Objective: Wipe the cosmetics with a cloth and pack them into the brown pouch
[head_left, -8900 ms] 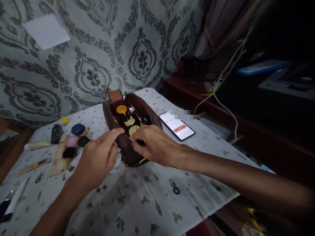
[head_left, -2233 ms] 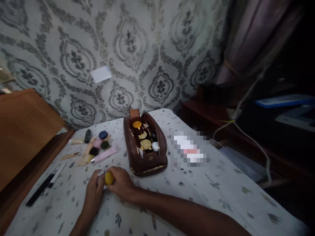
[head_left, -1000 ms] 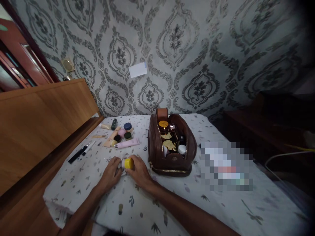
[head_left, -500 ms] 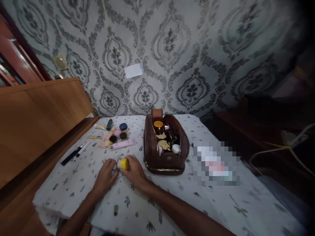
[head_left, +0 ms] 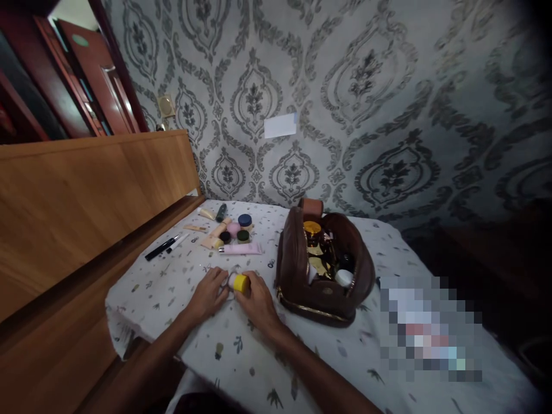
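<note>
Head view, largest to smallest. Desk (head_left: 150,290): draped in patterned white cloth, bearing the goods below. Wooden board (head_left: 95,195): left, bounding that side. Brown bag (head_left: 310,296): upright, right of the hands, mouth unzipped, probably to keep the jars within reach; its bulk stands in the way of movement rightward. Pixelated item (head_left: 431,328): far right, cannot be told. Left hand (head_left: 211,292) and right hand (head_left: 257,299): near, both closed on one container, left at the pale end, right at the cap, presumably to steady it from both sides. Pink tube (head_left: 241,249): lying beyond the hands, fronting a cluster that crowds the far left. Yellow-capped container (head_left: 240,283): sideways between both hands, partly hidden by fingers. Blue-lidded jar (head_left: 245,221): upright, in the cluster.
</note>
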`<state>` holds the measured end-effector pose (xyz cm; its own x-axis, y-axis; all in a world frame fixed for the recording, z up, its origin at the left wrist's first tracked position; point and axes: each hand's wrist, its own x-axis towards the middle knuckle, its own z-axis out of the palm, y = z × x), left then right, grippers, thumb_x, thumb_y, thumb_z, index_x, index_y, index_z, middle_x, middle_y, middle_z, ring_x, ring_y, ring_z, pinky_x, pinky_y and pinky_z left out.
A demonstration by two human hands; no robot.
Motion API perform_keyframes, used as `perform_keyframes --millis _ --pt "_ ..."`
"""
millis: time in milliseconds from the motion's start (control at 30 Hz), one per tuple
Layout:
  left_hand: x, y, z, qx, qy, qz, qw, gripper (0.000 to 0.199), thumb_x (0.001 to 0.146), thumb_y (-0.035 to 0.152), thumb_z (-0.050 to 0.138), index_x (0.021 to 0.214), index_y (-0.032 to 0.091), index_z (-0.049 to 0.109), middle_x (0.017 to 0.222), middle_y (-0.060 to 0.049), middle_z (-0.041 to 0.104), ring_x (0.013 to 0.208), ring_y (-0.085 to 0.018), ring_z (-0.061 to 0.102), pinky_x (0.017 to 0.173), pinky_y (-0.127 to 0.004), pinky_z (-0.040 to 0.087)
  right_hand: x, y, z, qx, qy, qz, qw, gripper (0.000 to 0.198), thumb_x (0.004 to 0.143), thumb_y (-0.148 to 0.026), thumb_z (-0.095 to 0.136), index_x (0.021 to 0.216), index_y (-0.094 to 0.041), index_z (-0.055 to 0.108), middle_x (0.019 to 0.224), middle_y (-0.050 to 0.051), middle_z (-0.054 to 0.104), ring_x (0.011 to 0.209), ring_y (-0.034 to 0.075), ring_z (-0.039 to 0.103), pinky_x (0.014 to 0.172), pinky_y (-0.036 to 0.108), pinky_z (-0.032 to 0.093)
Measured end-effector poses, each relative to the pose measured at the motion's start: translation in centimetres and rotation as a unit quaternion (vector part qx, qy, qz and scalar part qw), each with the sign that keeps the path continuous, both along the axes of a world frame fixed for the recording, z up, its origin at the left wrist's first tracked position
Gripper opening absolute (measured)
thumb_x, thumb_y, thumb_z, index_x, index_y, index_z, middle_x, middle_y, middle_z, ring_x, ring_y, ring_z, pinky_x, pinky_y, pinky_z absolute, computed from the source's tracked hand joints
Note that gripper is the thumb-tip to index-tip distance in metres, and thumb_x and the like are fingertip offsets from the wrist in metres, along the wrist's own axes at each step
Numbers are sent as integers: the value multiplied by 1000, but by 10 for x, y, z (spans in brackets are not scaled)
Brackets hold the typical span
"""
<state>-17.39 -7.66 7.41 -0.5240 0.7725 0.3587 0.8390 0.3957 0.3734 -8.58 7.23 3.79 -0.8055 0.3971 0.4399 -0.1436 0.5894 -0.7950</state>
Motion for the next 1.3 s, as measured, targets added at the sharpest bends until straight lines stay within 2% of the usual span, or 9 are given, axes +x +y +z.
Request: perform_keyframes --millis 267,500,633,767,867,967,1167,1300 --pt "-2 -1 -3 16 -12 20 1000 18 89 24 47 101 22 59 95 -6 58 90 -23 55 83 -38 47 1 1 1 -6 -20 8 1000 32 77 -17 59 108 -20 56 103 6 65 102 25 59 93 41 47" --pt "-9 0 -7 -30 -13 34 999 11 89 22 47 93 23 58 95 -4 56 87 -21 54 76 -33 46 0 1 1 -6 -26 -1 1000 34 75 -16 60 109 -20 57 103 7 65 100 25 60 91 40 48" --pt "-22 0 -2 -1 -71 -25 997 11 92 24 45 90 23 56 92 -4 56 86 -20 55 77 -33 45 0 3 3 -4 -46 12 999 32 76 -17 59 109 -20 57 103 7 65 102 26 59 92 41 47" --pt "-34 3 -2 63 -120 -44 990 11 93 26 44 86 22 53 89 -4 56 85 -20 54 79 -34 45 0 4 6 -6 -55 16 998 34 76 -17 59 110 -18 58 105 8 65 103 26 59 93 41 46" --pt "-42 8 -2 78 -154 -78 982 10 91 26 45 83 21 50 88 -3 55 84 -20 53 79 -33 44 0 5 8 -19 -71 17 997 35 75 -17 61 110 -19 59 104 7 66 100 25 60 91 39 47" --pt "-51 13 2 58 -185 -119 974 9 88 27 46 80 21 46 86 -2 52 83 -19 50 77 -32 42 -1 5 8 -25 -78 18 996 36 74 -17 62 109 -20 60 103 6 66 98 24 61 89 37 48" --pt "-76 29 20 -30 -224 -234 946 15 83 30 50 74 22 41 76 3 46 72 -15 44 67 -26 38 -2 5 10 -12 -78 7 997 35 73 -19 64 107 -20 62 103 6 67 99 24 62 87 36 48" --pt "-84 40 18 -56 -231 -269 933 20 81 34 52 72 21 40 73 4 45 71 -15 44 63 -25 35 -1 6 13 -8 -89 13 996 35 74 -21 63 109 -18 61 104 8 67 100 25 61 89 37 47"
